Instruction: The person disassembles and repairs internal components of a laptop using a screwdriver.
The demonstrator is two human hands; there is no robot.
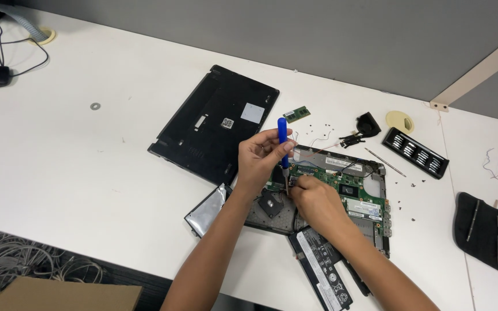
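So we've got our left hand [260,158] wrapped around the blue handle of a small screwdriver [283,147], fingers closed on it, shaft pointing down into the opened laptop chassis [369,196] right under both hands. Our right hand [317,201] sits just below and to the right of the left, fingers curled together and pinching down at the spot where the tip meets the green circuit board [352,184]; we can't tell if it's actually gripping a screw or just steadying the bit, since the knuckles hide it. Biggest risk we see: the tip slips off the screw head and skates across the board, because the driver looks slightly tilted and held up high on the handle. That could scratch traces or nick the thin wires running just past the left hand's fingertips. Also, the battery pack [321,262] lies right under our right wrist, half off the chassis, so a forearm nudge could shove it around. Loose tiny screws [401,203] are scattered on the tabletop [88,167] out to the right of the right hand, easy to sweep away with a sleeve or elbow. The removed bottom cover [214,124] sits above-left of the left hand, a memory stick [296,113] just beyond it, a bit holder [414,152] further right. The silver drive [207,212] beside our left forearm could get bumped too.
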